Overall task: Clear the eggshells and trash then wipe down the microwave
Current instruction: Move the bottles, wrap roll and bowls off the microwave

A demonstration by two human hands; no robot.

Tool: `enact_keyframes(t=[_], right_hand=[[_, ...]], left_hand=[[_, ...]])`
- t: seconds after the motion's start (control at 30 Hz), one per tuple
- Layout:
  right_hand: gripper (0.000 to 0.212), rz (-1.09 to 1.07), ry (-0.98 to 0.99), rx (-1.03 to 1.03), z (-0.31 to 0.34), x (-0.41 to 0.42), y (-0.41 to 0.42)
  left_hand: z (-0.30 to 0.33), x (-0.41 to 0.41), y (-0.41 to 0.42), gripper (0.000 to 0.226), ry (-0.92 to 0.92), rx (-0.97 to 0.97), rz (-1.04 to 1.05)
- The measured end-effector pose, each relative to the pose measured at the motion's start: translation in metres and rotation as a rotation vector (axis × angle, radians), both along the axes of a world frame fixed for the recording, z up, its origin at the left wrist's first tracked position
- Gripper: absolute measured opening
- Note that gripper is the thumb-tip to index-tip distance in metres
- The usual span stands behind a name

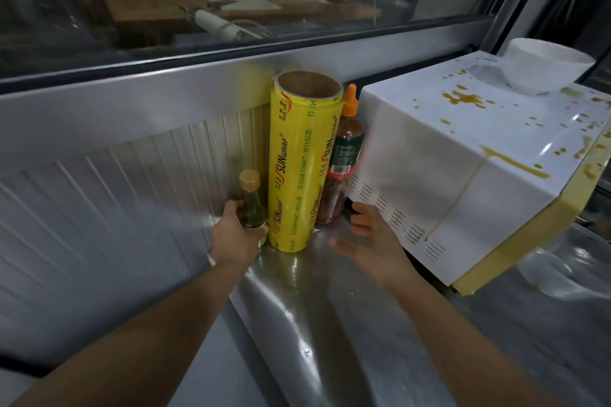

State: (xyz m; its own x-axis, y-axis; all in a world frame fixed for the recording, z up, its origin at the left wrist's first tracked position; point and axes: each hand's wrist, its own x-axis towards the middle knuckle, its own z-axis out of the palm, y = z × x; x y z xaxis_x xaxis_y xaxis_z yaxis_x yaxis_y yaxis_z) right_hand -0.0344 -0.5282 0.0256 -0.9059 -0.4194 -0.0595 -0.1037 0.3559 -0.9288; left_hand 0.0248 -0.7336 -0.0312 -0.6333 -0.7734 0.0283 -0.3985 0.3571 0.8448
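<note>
The white microwave (463,155) stands at the right on the steel counter, its top and left side streaked and spotted with yellow-brown spills. A white bowl (545,66) sits on its far top corner. My left hand (236,235) grips a small glass bottle of green liquid with a gold cap (251,201), upright on the counter against the back wall. My right hand (370,241) hovers open, fingers spread, between a yellow cling-wrap roll (302,162) and the microwave's vented side. No eggshells are in view.
A red sauce bottle with an orange cap (345,155) stands wedged between the wrap roll and the microwave. A ribbed steel backsplash (99,208) and a window run behind. The steel counter (314,324) stretches toward me. A clear plastic item (562,268) lies right of the microwave.
</note>
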Motion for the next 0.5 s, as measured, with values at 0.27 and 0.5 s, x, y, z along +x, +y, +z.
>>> enact_keyframes(t=[0.27, 0.5], right_hand=[[0.058, -0.027, 0.007, 0.021, -0.01, 0.004, 0.005], [0.077, -0.044, -0.044, 0.072, -0.002, 0.016, 0.017]], left_hand=[[-0.001, -0.004, 0.002, 0.055, 0.02, -0.004, 0.023], [0.002, 0.016, 0.007, 0.064, -0.011, 0.098, -0.021]])
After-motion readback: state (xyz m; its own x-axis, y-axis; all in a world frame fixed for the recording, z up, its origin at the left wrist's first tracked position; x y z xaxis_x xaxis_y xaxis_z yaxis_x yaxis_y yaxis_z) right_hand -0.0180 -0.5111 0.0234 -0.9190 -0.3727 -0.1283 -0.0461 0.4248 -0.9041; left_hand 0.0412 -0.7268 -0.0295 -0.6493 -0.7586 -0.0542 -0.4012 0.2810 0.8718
